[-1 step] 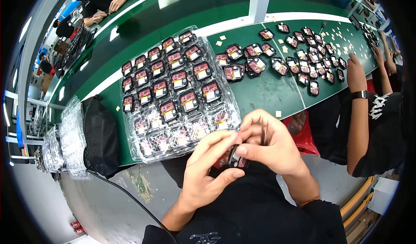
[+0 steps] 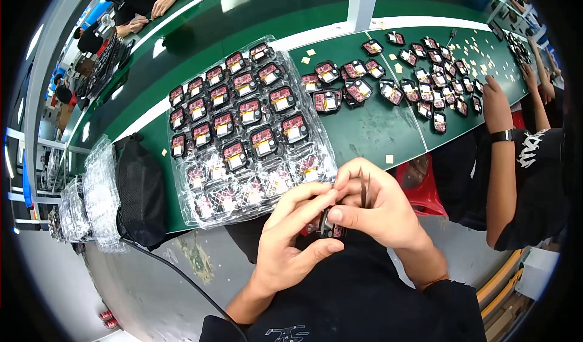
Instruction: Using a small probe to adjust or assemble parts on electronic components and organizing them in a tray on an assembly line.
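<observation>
In front of my chest, both hands close around one small black electronic casing [image 2: 323, 225] with a red circuit board inside. My left hand [image 2: 291, 230] grips it from the left, thumb at its lower edge and fingers along the top. My right hand [image 2: 379, 211] presses its thumb on the casing's right side. Dark, thin tweezers [image 2: 365, 191] stick up between the right hand's thumb and fingers. Fingers cover much of the casing. Just beyond lies a clear plastic tray [image 2: 258, 205], its far rows filled with similar casings [image 2: 263, 142]; its near pockets show no black casings.
Many loose casings [image 2: 425, 90] and pale square pieces [image 2: 480, 50] are scattered over the green table [image 2: 388, 132]. At left stand a black bag [image 2: 141, 190] and stacked clear trays [image 2: 102, 196]. A co-worker's arm [image 2: 503, 160] reaches in at right; another person's hands [image 2: 164, 5] are across.
The tweezers have turned slightly in my right hand, so both prongs now show apart. My hands stay on the casing with only tiny finger shifts. The co-worker's hand at right has moved slightly left.
</observation>
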A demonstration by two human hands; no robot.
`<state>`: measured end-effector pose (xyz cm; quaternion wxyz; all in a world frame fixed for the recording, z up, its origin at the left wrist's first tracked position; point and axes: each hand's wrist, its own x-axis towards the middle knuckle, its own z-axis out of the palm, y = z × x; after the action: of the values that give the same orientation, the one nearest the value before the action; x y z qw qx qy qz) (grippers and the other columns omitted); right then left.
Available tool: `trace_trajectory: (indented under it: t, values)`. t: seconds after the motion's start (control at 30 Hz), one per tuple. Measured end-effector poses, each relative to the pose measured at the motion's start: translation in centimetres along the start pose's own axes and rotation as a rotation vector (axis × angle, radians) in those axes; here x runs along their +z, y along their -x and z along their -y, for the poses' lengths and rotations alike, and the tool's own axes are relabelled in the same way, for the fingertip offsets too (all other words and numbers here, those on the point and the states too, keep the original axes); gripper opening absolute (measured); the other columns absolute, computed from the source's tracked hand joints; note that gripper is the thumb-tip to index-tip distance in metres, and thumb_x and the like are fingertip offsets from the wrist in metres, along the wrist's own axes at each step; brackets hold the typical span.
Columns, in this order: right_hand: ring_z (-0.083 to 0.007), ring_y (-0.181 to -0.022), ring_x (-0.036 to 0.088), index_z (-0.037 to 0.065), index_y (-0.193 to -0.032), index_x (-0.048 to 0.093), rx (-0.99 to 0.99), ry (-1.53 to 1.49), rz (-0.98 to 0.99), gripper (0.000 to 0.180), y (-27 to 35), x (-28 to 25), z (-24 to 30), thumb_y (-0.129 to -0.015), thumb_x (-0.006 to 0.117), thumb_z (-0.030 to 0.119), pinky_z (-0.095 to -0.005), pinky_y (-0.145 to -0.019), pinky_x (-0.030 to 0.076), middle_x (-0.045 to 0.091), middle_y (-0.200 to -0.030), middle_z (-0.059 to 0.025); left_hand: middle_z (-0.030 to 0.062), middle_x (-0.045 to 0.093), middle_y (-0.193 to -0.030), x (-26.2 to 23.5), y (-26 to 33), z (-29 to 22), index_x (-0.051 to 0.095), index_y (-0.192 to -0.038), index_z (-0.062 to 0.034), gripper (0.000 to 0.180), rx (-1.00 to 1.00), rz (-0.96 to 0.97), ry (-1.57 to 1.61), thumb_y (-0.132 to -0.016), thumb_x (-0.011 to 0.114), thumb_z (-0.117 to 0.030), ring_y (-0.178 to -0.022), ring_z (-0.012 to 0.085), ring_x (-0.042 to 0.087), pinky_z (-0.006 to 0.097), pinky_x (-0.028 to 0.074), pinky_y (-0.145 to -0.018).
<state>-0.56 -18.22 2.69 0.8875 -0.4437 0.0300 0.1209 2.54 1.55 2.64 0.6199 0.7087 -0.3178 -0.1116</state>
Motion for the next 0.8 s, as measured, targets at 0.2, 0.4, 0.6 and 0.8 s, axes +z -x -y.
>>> trace_trajectory:
  t: [0.2,0.4,0.6,0.8]
  values:
    - [-0.0055,-0.087,0.059,0.004,-0.114,0.05,-0.005,-0.036,-0.008,0.03,0.5,0.1,-0.2,-0.096,0.073,0.004,-0.023,-0.069,0.05,0.06,-0.105,-0.004,0.0172,0.044,-0.148,1.3,0.5,1.1,0.057,-0.138,0.0072,0.064,-0.082,-0.046,0.491,-0.083,0.087,-0.01,-0.13,0.0246,0.055,0.039,0.052,-0.103]
    - [-0.0099,-0.083,0.058,-0.001,-0.128,0.05,-0.274,0.466,-0.116,0.028,1.4,-0.1,-0.7,-0.106,0.059,0.014,-0.0273,-0.074,0.051,0.056,-0.114,-0.0108,0.0167,0.049,-0.143,2.2,1.1,1.6,0.058,-0.132,0.0042,0.064,-0.076,-0.233,0.697,-0.08,0.09,-0.015,-0.126,0.0303,0.061,0.04,0.052,-0.104]
    - [-0.0277,-0.072,0.068,-0.003,-0.115,0.068,-0.689,1.26,-0.159,0.033,1.7,0.0,-0.1,-0.083,0.073,-0.005,-0.0369,-0.063,0.056,0.068,-0.096,-0.0134,0.0186,0.051,-0.139,2.0,1.0,1.6,0.057,-0.13,0.0032,0.066,-0.107,-0.284,0.716,-0.078,0.092,-0.019,-0.123,0.0328,0.064,0.041,0.053,-0.103]
    - [-0.0161,-0.062,0.062,0.0,-0.102,0.074,-1.078,1.543,-0.198,0.03,1.3,-1.7,-1.6,-0.072,0.079,0.002,-0.028,-0.052,0.047,0.069,-0.09,-0.0068,0.0185,0.051,-0.139,2.0,1.2,1.5,0.057,-0.13,0.0027,0.068,-0.123,-0.284,0.753,-0.078,0.092,-0.021,-0.122,0.0326,0.064,0.04,0.054,-0.103]
